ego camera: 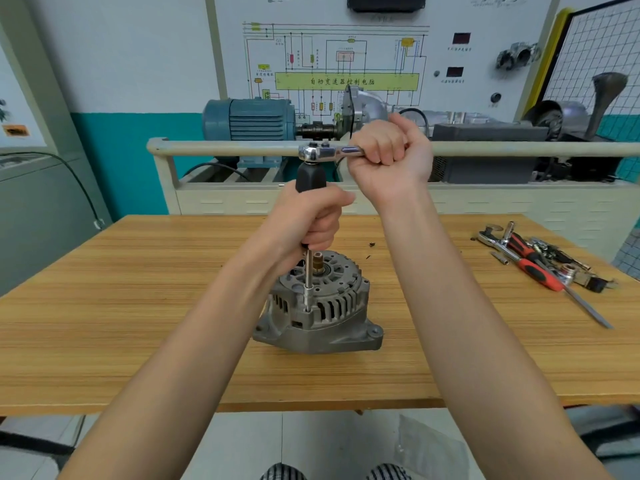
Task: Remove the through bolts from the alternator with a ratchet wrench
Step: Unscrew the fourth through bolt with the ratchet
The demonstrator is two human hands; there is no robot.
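The left hand grips the black handle of an upright driver whose shaft stands on the alternator at mid-table. Atop the handle sits the ratchet; the right hand is fisted round its handle. Loose tools lie far right.

Both forearms are bare, sleeveless; striped trousers cover the knees

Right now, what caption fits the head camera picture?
Left hand steadies the black driver handle on the alternator while right hand grips the ratchet wrench.
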